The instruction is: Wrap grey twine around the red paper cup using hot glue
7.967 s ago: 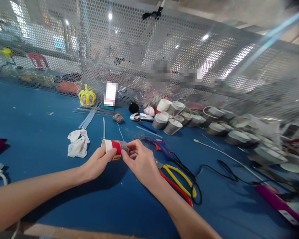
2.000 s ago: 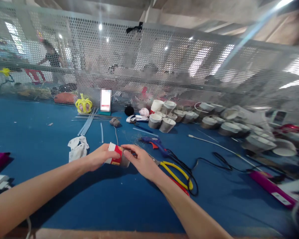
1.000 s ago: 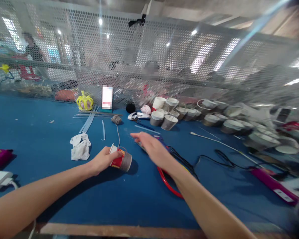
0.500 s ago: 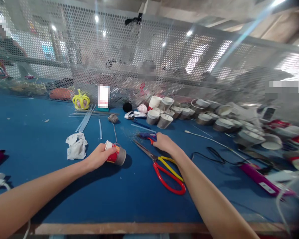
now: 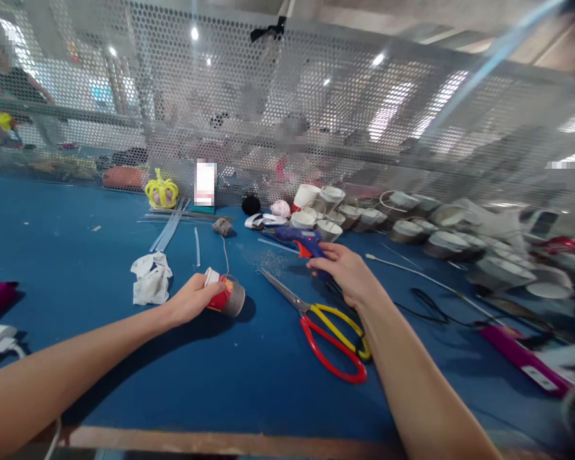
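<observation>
My left hand (image 5: 195, 299) is closed round a red and white paper cup (image 5: 219, 295) tilted on its side, its lower end wrapped in grey yarn. A strand runs from the cup back to a small grey yarn ball (image 5: 222, 226). In my right hand (image 5: 341, 271) is a blue glue gun (image 5: 301, 237) with an orange trigger, its nozzle pointing left above the table. Between my arms lie scissors (image 5: 301, 304) with one red and one yellow handle. Clear glue sticks (image 5: 170, 229) are on the table, and a crumpled white wrapper (image 5: 152, 279) is left of the cup.
Several grey-wrapped cups (image 5: 407, 233) crowd the right side. A yellow crown-shaped piece (image 5: 161, 193) and a phone-like bright screen (image 5: 205, 183) stand by the perforated metal partition (image 5: 249, 96). A purple power strip (image 5: 524, 358) and cables lie at right. A person (image 5: 19, 83) is beyond the partition.
My right hand has lifted the glue gun off the table and shifted it slightly back and right. My left hand still holds the cup in nearly the same place. The view has shifted a little.
</observation>
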Action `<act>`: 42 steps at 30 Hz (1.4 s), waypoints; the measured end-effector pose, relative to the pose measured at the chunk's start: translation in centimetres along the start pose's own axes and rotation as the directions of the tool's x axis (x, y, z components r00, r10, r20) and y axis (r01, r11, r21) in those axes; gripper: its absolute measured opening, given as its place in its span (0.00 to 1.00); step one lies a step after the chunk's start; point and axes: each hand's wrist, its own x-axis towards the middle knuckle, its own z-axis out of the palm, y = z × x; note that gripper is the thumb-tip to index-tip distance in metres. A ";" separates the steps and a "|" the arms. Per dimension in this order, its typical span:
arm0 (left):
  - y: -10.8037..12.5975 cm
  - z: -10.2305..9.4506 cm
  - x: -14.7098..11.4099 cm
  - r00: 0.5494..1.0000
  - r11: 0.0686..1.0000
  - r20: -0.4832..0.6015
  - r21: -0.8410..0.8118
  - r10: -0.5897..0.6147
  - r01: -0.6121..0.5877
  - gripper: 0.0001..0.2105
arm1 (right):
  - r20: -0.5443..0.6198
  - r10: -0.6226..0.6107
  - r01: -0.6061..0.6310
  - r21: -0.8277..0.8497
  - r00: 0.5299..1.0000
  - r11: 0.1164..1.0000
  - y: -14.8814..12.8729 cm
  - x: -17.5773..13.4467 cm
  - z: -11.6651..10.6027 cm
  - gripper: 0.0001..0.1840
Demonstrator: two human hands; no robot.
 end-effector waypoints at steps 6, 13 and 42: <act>0.0 0.2 -0.3 0.995 0.999 0.102 -0.026 -0.020 0.022 0.11 | 0.268 -0.082 -0.111 0.633 0.960 0.766 -1.9 -2.7 0.9 0.07; -0.1 1.0 -1.4 0.962 0.985 0.266 -0.137 -0.064 0.103 0.11 | 0.574 -0.189 -0.344 0.688 0.797 0.639 -3.7 -4.5 4.7 0.07; -0.2 -0.6 0.2 0.996 0.988 -0.041 0.131 0.081 -0.075 0.11 | 0.360 -0.272 0.018 0.573 0.892 0.819 -3.9 -5.8 2.3 0.10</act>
